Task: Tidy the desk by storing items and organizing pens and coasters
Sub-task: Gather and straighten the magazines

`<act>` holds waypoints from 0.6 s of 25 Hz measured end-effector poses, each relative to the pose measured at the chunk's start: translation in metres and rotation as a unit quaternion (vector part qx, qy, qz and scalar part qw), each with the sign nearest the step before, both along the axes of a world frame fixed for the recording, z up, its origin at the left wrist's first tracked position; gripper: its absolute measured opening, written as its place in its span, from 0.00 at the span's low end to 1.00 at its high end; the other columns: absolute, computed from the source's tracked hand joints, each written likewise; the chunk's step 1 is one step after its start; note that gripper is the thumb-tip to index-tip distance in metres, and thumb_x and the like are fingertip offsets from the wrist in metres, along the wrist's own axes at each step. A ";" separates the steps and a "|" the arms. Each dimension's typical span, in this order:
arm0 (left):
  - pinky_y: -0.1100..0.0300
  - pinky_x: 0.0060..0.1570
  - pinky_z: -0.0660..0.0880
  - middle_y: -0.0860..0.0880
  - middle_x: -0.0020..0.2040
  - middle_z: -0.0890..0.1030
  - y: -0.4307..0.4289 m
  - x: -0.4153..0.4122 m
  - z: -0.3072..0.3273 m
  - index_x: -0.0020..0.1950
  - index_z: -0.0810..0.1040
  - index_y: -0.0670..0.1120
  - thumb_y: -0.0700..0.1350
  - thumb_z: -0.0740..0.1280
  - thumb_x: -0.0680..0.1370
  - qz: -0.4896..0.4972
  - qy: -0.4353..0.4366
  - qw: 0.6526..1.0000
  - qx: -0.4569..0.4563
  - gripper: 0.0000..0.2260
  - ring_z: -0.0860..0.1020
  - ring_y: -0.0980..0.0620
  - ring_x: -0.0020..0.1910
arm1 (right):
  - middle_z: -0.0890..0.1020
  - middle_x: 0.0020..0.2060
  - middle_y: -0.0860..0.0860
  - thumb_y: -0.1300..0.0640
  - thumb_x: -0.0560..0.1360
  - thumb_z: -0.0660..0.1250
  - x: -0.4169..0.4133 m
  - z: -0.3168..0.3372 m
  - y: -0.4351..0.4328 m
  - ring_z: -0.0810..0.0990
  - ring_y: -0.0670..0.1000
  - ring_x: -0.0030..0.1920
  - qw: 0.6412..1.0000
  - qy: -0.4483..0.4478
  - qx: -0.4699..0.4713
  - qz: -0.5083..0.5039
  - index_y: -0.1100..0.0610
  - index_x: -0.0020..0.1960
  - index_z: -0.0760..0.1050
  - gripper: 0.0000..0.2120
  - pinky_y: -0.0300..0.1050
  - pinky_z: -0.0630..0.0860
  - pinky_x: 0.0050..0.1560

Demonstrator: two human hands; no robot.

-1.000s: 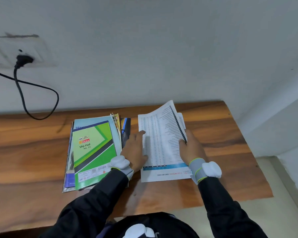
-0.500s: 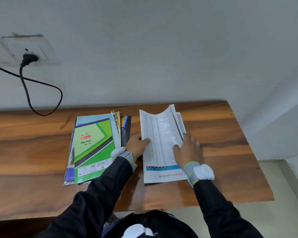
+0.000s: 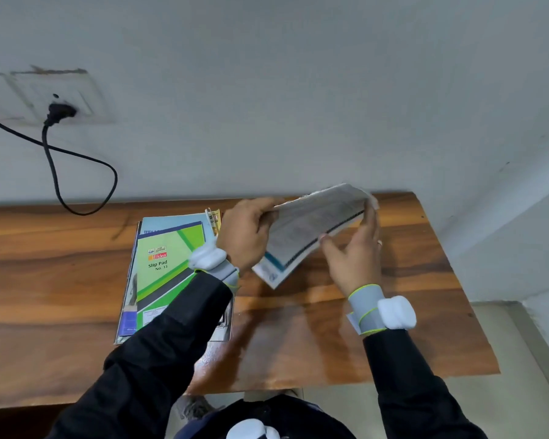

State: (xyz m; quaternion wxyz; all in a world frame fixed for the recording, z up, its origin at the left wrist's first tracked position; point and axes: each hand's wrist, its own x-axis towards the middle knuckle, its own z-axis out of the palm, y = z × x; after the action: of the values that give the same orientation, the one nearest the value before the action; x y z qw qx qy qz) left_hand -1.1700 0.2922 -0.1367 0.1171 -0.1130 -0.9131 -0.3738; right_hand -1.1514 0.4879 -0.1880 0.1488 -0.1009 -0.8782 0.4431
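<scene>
The tidying is being judged as only partly done: a printed booklet (image 3: pixel 311 229) is being held clear of the counter (image 3: pixel 330 327), above its right part, and is not yet stored. Its left edge is being gripped by the left hand (image 3: pixel 251 236), and its right edge is being pinched between the thumb and fingers of the right hand (image 3: pixel 355 264). A stack of pads (image 3: pixel 171 258) is lying on the counter just to the left. No container, pens or coasters are being shown.
</scene>
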 end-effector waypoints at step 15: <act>0.62 0.68 0.66 0.52 0.76 0.65 -0.156 0.061 -0.059 0.40 0.83 0.51 0.20 0.54 0.70 0.094 -0.180 0.965 0.167 0.29 0.67 0.63 0.71 | 0.81 0.58 0.57 0.62 0.75 0.68 0.003 -0.046 -0.102 0.78 0.58 0.60 0.866 -0.338 -0.354 0.102 0.56 0.65 0.73 0.18 0.60 0.75 0.62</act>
State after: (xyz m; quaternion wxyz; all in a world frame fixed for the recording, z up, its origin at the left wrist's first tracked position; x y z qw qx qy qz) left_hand -1.1093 0.1364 -0.1954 0.0026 0.0635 -0.8502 -0.5227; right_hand -1.1485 0.3863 -0.2341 -0.2487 -0.1999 -0.6647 0.6755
